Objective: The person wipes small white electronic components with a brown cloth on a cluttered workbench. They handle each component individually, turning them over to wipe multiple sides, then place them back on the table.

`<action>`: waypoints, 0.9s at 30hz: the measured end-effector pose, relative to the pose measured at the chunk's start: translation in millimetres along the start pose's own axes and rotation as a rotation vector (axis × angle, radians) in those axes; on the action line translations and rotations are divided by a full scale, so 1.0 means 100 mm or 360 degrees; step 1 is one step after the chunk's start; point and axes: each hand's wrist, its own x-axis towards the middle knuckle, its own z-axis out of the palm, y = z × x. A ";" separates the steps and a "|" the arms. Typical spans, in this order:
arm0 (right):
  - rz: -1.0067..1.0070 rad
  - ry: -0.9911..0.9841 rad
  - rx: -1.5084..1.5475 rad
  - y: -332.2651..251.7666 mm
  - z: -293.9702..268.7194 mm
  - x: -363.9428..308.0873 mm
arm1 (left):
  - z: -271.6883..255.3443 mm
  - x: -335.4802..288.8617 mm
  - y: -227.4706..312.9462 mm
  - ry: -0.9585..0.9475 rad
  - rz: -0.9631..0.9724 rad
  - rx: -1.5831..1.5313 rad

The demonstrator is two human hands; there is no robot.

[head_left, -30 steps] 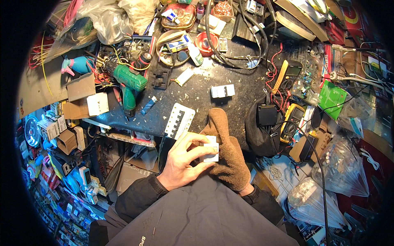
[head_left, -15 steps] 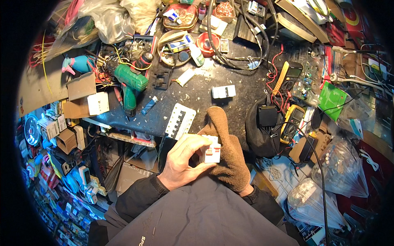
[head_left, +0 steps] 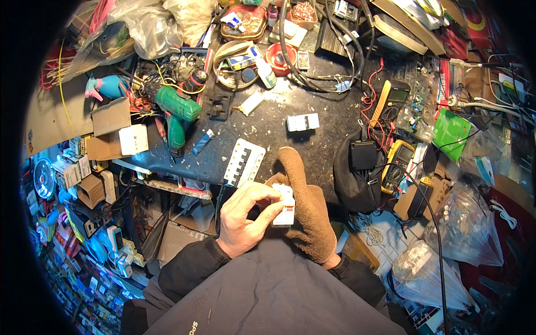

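Note:
My left hand (head_left: 248, 218) pinches a small white circuit breaker (head_left: 283, 215) between thumb and fingers, close in front of my body. A brown cloth (head_left: 310, 215) wraps my right hand (head_left: 331, 261) and lies against the breaker's right side; only a bit of wrist shows, and the fingers are hidden under the fabric. Just beyond my left hand, a white strip with a row of black switches (head_left: 244, 163) lies at the bench edge. Farther off, a second small white block with a dark band (head_left: 302, 122) rests on the dark bench (head_left: 268, 131).
On the left lie a green cordless drill (head_left: 176, 114), a blue tube-like item (head_left: 203, 142) and an opened cardboard box (head_left: 109, 123). A black pouch (head_left: 356, 176) and a yellow multimeter (head_left: 399, 162) are on the right. Thick black cables (head_left: 321, 84) loop at the back; plastic bags (head_left: 430, 273) sit lower right.
The breaker has turned and shifted slightly left in my left hand, and my thumb now lies across its front. The brown cloth has moved slightly left with my right hand.

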 end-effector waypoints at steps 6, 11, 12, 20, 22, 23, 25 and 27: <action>0.0136 -0.0078 0.0444 0.06 0.01 0.10 | -0.06 -0.03 -0.01 -0.0240 -0.0188 -0.0153; 0.0172 -0.0145 0.0530 0.07 -0.03 0.15 | -0.10 0.00 0.04 -0.0354 0.0121 0.0070; 0.0147 -0.0167 0.0504 0.07 -0.03 0.15 | -0.10 0.00 0.05 -0.0388 0.0089 0.0113; -0.0002 -0.0132 0.0281 0.06 0.05 0.29 | -0.07 0.00 0.01 -0.0360 0.0201 0.0094; 0.0141 -0.0190 0.0051 0.05 0.02 0.34 | -0.07 0.00 0.00 -0.0352 0.0205 0.0092; 0.0149 -0.0196 -0.0100 0.04 -0.01 0.35 | -0.06 0.00 0.01 -0.0351 0.0208 0.0094; 0.0130 -0.0250 -0.0277 0.02 -0.06 0.38 | -0.06 0.01 0.01 -0.0338 0.0224 0.0102; 0.0104 -0.0241 -0.0255 -0.01 -0.08 0.40 | -0.05 0.03 0.02 -0.0322 0.0226 0.0118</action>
